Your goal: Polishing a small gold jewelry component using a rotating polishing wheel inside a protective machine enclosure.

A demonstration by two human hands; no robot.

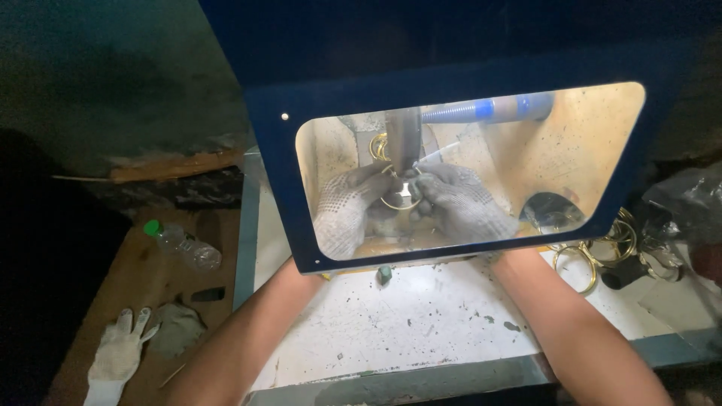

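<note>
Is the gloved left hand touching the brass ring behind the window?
Touching. The head view shows the left hand and right hand, both gloved, pinching the brass ring from either side, fingers overlapping its rim with no gap, behind the blue guard window.

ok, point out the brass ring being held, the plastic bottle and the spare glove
brass ring (pixel 399 201), head view, lower arc between the gloved hands
plastic bottle (pixel 189 249), head view, middle of clear body
spare glove (pixel 118 355), head view, palm
</note>
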